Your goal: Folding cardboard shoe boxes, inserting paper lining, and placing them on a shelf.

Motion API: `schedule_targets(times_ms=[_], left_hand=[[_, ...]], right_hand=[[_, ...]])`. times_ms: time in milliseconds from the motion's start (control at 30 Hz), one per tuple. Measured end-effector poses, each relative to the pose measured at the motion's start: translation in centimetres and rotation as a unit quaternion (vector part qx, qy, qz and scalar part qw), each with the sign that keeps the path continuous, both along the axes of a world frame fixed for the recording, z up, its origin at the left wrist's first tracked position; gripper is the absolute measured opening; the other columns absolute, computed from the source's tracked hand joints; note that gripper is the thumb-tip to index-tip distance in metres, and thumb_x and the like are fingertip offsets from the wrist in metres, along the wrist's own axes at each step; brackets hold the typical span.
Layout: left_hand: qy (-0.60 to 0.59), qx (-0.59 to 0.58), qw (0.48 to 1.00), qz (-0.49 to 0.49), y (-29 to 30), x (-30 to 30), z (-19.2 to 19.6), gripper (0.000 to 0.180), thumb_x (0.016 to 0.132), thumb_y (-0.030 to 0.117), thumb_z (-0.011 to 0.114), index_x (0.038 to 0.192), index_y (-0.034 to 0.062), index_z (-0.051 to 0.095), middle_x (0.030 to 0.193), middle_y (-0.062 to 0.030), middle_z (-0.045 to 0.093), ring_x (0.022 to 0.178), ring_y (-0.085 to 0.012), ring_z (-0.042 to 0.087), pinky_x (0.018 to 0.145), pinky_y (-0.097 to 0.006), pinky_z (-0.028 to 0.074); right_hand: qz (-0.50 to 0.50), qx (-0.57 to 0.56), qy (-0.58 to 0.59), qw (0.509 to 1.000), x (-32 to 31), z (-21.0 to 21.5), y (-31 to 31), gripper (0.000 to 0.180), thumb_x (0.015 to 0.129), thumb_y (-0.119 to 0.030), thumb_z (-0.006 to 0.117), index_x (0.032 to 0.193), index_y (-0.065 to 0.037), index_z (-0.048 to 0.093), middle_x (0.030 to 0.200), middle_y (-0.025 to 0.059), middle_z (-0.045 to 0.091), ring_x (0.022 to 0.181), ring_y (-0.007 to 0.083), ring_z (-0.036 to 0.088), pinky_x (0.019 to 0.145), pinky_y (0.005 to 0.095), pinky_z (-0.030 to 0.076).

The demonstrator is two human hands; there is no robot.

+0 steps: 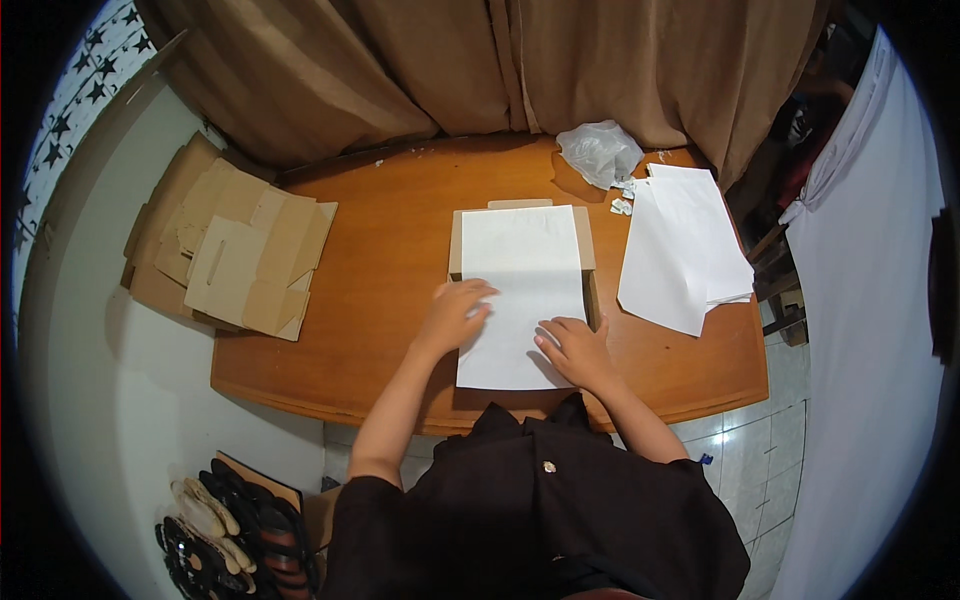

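A white sheet of paper (522, 300) lies over a cardboard box (587, 240) in the middle of the table, in front of me. Brown cardboard shows past its far end and along its right side. My left hand (458, 312) rests at the sheet's left edge, fingers stretched onto the paper. At the lower right edge is my right hand (578, 352), its fingers spread, some on the paper and one reaching toward the box's side wall. Neither hand visibly grips anything. The sheet hides most of the box's inside.
Flattened cardboard boxes (245, 250) are piled at the table's left. To the right lie more white sheets (680, 245), with a clear plastic bag (600, 153) and small packets (621, 206) behind them. A brown curtain (430, 65) hangs along the back. Shoes (235, 530) stand on the lower left.
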State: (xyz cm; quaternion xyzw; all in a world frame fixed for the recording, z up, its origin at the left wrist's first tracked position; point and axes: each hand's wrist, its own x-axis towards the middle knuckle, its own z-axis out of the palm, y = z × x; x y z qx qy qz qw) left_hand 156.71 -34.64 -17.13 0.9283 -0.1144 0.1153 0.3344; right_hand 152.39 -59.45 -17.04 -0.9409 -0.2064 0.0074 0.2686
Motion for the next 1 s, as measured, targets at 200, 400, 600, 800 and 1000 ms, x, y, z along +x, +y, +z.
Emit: schedule_targets(times_ms=[200, 400, 600, 800, 1000], left_hand=[[0.177, 0.131, 0.912, -0.345, -3.2, 4.9, -4.1, 0.032, 0.083, 0.015, 0.053, 0.114, 0.0116, 0.061, 0.121, -0.0141, 0.054, 0.112, -0.0315, 0.049, 0.095, -0.038, 0.038], [0.220, 0.193, 0.883, -0.367, -3.5, 5.7, -7.2, 0.035, 0.084, 0.016, 0.050, 0.118, 0.0120, 0.059, 0.119, -0.0126, 0.057, 0.111, -0.0308, 0.051, 0.095, -0.037, 0.039], [0.474, 0.036, 0.817, -0.326, -1.8, 6.0, -6.9, 0.041, 0.082, 0.040, 0.059, 0.108, 0.0079, 0.064, 0.114, -0.0143, 0.060, 0.109, -0.0280, 0.053, 0.092, -0.035, 0.041], [0.384, -0.056, 0.850, -0.355, 0.6, 1.4, -0.4, 0.030, 0.079, 0.029, 0.069, 0.099, 0.0068, 0.067, 0.099, -0.0122, 0.063, 0.095, -0.0224, 0.059, 0.087, -0.031, 0.043], [0.373, -0.100, 0.888, -0.248, 2.2, 0.5, 0.0, 0.019, 0.082, 0.020, 0.065, 0.092, 0.0040, 0.068, 0.091, -0.0108, 0.065, 0.087, -0.0205, 0.061, 0.080, -0.030, 0.046]], right_hand=[[-0.052, 0.027, -0.006, 0.998, 1.9, 1.4, -0.1, 0.035, 0.090, -0.038, 0.046, 0.108, -0.011, 0.060, 0.108, 0.0065, 0.060, 0.107, 0.0225, 0.053, 0.097, 0.0658, 0.010], [-0.113, 0.055, 0.013, 0.992, 3.6, 1.2, -1.5, 0.035, 0.091, -0.037, 0.045, 0.107, -0.010, 0.060, 0.107, 0.0063, 0.060, 0.105, 0.0235, 0.054, 0.098, 0.0645, 0.009], [-0.132, 0.086, 0.071, 0.985, 5.5, 1.3, -2.7, 0.039, 0.090, -0.041, 0.045, 0.109, -0.010, 0.060, 0.109, 0.0072, 0.060, 0.106, 0.0239, 0.054, 0.099, 0.0639, 0.007], [0.103, -0.015, 0.194, 0.976, 5.6, 2.8, -3.7, 0.050, 0.076, -0.048, 0.063, 0.112, -0.012, 0.060, 0.114, 0.0090, 0.057, 0.114, 0.0246, 0.048, 0.101, 0.0592, 0.006], [0.145, 0.014, 0.173, 0.974, 3.5, -0.7, -3.8, 0.042, 0.071, -0.035, 0.072, 0.107, -0.015, 0.062, 0.105, 0.0093, 0.060, 0.105, 0.0251, 0.053, 0.104, 0.0524, 0.012]])
